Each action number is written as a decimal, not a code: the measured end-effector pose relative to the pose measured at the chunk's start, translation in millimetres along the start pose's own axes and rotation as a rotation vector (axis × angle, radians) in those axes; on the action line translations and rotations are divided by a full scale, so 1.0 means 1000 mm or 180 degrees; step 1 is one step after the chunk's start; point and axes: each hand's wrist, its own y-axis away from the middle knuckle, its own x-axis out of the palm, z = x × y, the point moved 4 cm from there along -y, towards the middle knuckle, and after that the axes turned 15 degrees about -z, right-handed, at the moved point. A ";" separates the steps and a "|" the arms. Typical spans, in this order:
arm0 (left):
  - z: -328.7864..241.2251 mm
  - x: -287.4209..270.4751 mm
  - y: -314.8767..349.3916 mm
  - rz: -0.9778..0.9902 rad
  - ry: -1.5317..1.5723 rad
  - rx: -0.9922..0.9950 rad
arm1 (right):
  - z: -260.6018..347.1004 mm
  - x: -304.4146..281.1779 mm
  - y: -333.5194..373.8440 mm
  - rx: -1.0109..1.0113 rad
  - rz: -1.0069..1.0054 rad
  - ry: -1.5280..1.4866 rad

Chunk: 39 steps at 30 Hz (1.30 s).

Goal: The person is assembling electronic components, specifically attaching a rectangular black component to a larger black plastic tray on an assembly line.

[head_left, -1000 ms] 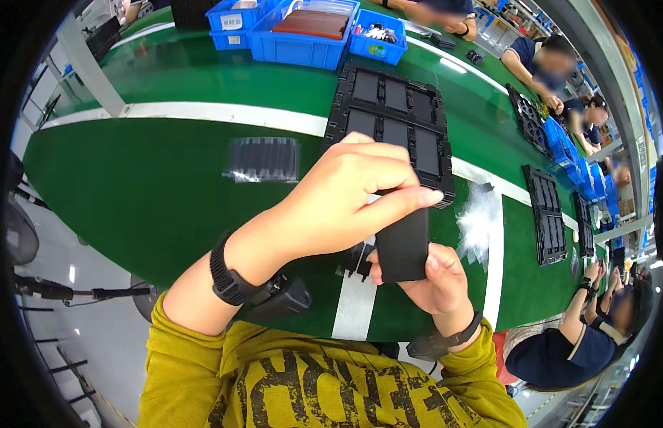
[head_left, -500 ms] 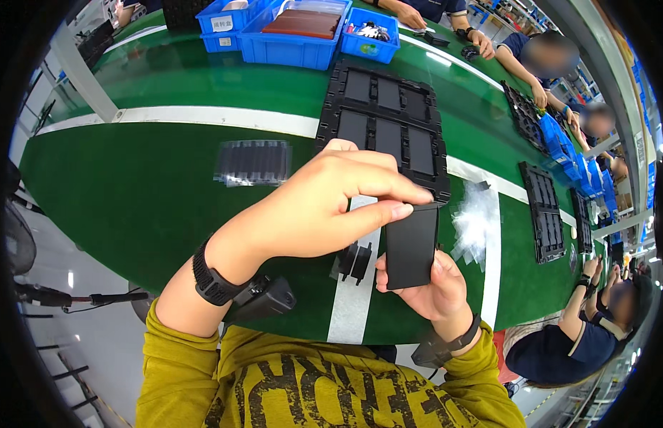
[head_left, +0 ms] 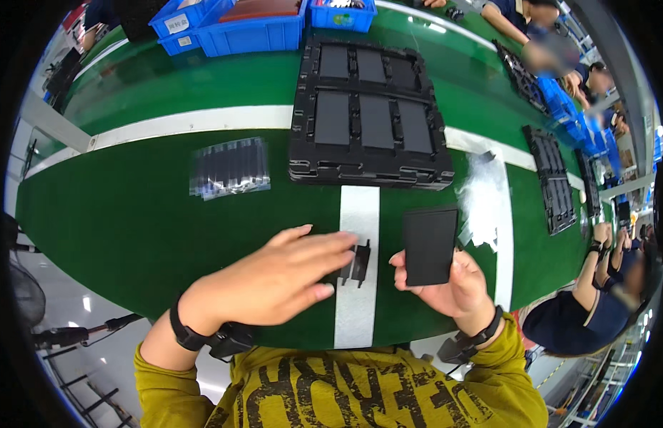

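A flat black rectangular block (head_left: 430, 246) stands up from my right hand (head_left: 456, 284), which grips its lower end between thumb and fingers. To the left, my left hand (head_left: 274, 277) reaches over the table with fingers stretched out and nothing visible in them. Its fingertips are beside small black tabbed strips (head_left: 360, 264) lying on a white band (head_left: 356, 314); the fingers partly cover one strip, and whether they touch it I cannot tell. Beyond both hands sits a stack of black trays (head_left: 370, 171) with dark rectangular pieces (head_left: 378, 121) in its compartments.
Left of the trays lie clear films with dark strips (head_left: 231, 167). To their right is a pile of clear plastic film (head_left: 481, 207). Blue bins (head_left: 253, 36) stand at the back of the green table (head_left: 131, 235). Other people work along the right side, near more black trays (head_left: 550, 178).
My left hand has left the block's upper end and come down left to the black strips. The block, still in my right hand, now stands apart from it.
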 end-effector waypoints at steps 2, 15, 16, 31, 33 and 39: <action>0.002 0.015 0.012 0.0281 -0.0460 0.0100 | 0.007 -0.001 0.000 -0.0491 -0.0171 0.0904; 0.008 0.019 0.012 0.0552 -0.0817 0.0156 | 0.013 0.001 -0.004 -0.2386 0.0219 0.5504; 0.009 0.019 0.013 0.0572 -0.0809 0.0157 | 0.013 0.002 -0.004 -0.2405 0.0257 0.5548; 0.010 0.020 0.011 0.0668 -0.0759 0.0103 | 0.013 -0.001 -0.005 -0.2428 0.0236 0.5660; 0.010 0.020 0.010 0.0643 -0.0802 0.0117 | 0.013 -0.001 -0.005 -0.2403 0.0237 0.5678; 0.011 0.020 0.011 0.0623 -0.0734 0.0082 | 0.013 -0.002 -0.005 -0.2410 0.0267 0.5694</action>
